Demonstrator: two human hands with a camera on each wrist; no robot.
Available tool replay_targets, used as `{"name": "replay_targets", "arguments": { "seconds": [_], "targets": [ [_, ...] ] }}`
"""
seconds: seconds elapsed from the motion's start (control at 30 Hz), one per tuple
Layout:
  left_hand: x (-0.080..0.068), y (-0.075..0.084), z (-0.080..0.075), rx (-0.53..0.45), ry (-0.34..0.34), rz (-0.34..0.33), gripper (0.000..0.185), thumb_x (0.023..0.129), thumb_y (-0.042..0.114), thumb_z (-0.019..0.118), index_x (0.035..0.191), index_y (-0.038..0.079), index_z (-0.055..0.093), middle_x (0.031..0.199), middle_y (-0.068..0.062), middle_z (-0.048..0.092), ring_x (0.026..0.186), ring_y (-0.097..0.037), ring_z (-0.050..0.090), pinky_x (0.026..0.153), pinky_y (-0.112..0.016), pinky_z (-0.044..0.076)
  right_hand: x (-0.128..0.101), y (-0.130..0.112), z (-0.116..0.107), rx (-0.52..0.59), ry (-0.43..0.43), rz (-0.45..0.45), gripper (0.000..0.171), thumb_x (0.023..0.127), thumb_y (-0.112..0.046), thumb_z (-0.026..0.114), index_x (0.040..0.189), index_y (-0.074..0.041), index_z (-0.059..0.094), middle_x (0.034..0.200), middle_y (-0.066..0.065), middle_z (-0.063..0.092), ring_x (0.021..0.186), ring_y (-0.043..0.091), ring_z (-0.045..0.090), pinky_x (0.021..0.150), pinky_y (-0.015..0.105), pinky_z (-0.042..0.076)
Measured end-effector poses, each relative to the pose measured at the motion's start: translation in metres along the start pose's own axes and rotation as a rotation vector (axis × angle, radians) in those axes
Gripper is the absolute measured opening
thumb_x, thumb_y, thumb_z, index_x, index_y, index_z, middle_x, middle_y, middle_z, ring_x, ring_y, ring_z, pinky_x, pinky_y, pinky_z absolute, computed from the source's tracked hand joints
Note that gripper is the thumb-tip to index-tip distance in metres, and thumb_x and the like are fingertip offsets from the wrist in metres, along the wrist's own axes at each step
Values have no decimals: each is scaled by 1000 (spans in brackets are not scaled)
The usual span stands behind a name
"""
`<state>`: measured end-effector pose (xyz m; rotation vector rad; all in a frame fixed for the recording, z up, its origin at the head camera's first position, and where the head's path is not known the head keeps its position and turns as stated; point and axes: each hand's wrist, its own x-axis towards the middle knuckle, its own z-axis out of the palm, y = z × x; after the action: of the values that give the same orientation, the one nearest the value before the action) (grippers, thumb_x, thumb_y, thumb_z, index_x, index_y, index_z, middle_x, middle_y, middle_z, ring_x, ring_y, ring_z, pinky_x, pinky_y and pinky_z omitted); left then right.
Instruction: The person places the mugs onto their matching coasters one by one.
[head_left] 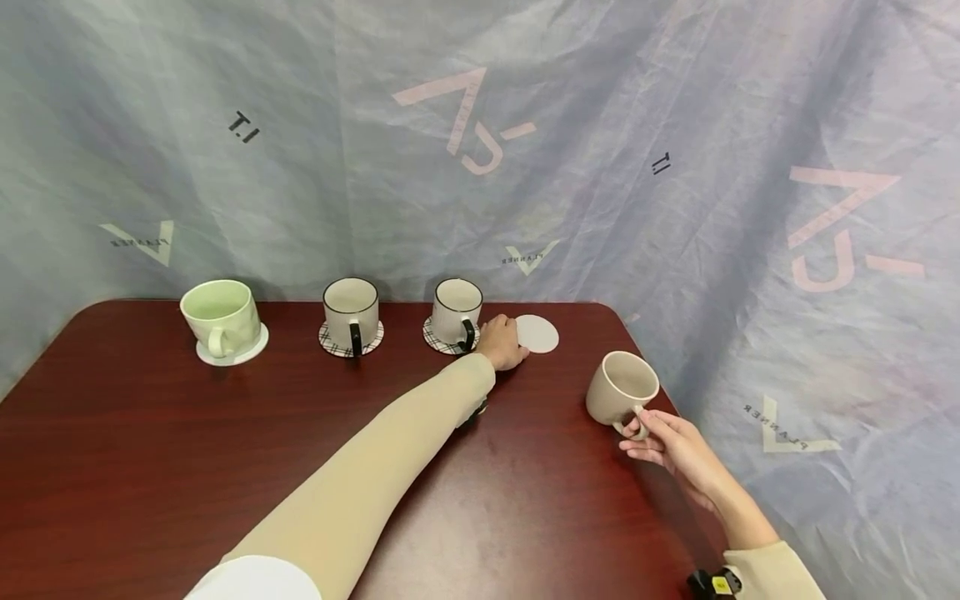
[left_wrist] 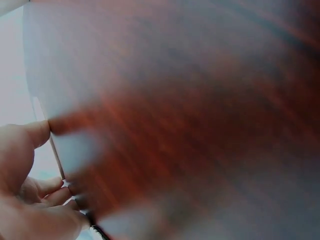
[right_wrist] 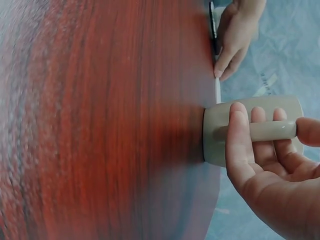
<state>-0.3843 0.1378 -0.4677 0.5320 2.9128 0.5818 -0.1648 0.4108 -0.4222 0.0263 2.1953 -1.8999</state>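
From my remote station I saw a dark red wooden table (head_left: 150, 467) bearing a pale green cup (head_left: 221, 317) on a white coaster (head_left: 251, 348) and two black-handled white mugs (head_left: 350, 310) (head_left: 457, 307) on checked coasters, with a wrinkled grey printed sheet (head_left: 480, 142) hung behind.

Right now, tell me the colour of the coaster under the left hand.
Plain white coaster; head view.

Glossy dark red wood-grain table (head_left: 150, 467) under both hands. Right hand (head_left: 670, 446) holds a matt beige ceramic mug (head_left: 621, 387); left hand (head_left: 501, 342) touches a smooth white coaster (head_left: 538, 334). Wrinkled plastic sheeting (head_left: 675, 125) behind.
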Motion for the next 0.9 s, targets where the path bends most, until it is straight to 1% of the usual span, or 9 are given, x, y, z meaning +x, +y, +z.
{"name": "replay_targets", "arguments": {
  "seconds": [0.07,0.17,0.37,0.53,0.67,0.9],
  "targets": [
    [-1,0,0,-4,8,-12,65,106,39,65,156,1,47,156,-14,49,149,-28,43,127,-44,31,1,1,0,4,0,-7,36,115,-28,51,103,4,65,106,7,70,98,22,78,89,33,63],
    [-1,0,-1,-5,16,-23,63,106,38,65,156,2,47,156,-14,49,149,-28,44,127,-44,30,3,1,0,16,-1,-23,35,115,-25,51,101,3,65,103,5,70,99,24,78,90,34,63],
    [-1,0,-2,-7,15,-26,63,106,37,65,156,3,47,157,-13,49,149,-28,44,127,-44,30,3,0,-3,41,15,-51,32,115,-20,50,100,3,66,103,5,72,97,24,79,88,34,63],
    [-1,0,-3,-12,26,-22,62,106,37,65,155,3,48,156,-14,50,148,-28,45,127,-44,31,6,-6,-6,50,7,-67,31,115,-17,49,100,4,66,102,5,71,95,23,79,88,35,63],
    [-2,0,-5,-8,25,-26,61,106,36,65,155,3,49,156,-14,49,149,-30,44,127,-45,31,11,-14,-6,52,3,-75,31,114,-19,51,100,3,66,102,5,71,96,23,79,89,36,63],
    [1,2,-4,0,-9,-37,62,107,37,64,157,4,48,158,-13,47,151,-29,41,128,-46,28,30,-29,-5,40,-3,-92,32,115,-21,51,101,4,65,102,7,72,95,22,79,91,38,63]
  ]
}}
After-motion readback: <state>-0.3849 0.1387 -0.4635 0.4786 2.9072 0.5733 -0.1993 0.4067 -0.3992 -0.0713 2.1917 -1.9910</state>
